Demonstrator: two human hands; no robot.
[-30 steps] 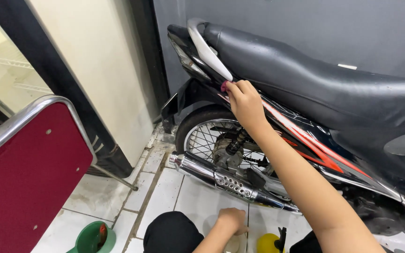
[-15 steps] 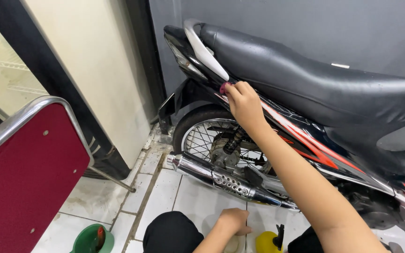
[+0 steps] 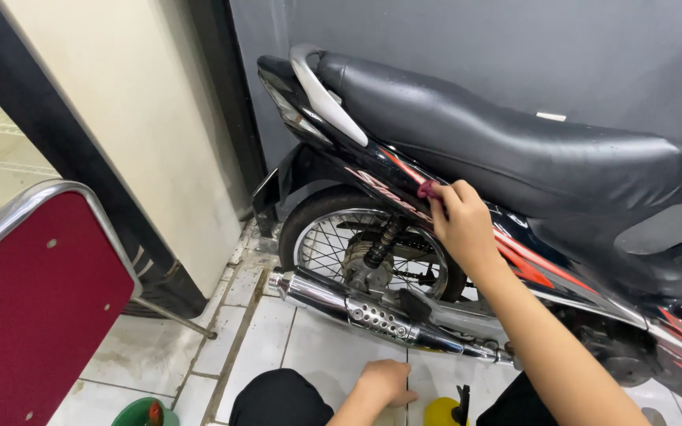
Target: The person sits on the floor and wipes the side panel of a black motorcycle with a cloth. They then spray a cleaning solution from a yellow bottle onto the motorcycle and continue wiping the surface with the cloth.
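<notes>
A small dark-red cloth (image 3: 428, 189) is pinched in the right hand (image 3: 461, 225), fingers closed on it, against the black side panel (image 3: 372, 183) of one black motorcycle (image 3: 515, 158). Since the earlier frame, this grip has been shifted slightly along the panel. The right arm is extended forward. The left hand (image 3: 384, 380) is rested, loosely curled and empty, on the white tiled floor (image 3: 309, 347) beneath one chrome exhaust pipe (image 3: 365, 315).

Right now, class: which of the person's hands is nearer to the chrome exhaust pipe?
Left. The left hand rests on the floor tiles just below the chrome exhaust pipe; the right hand is higher up, pressing a small red cloth against the side panel.
</notes>
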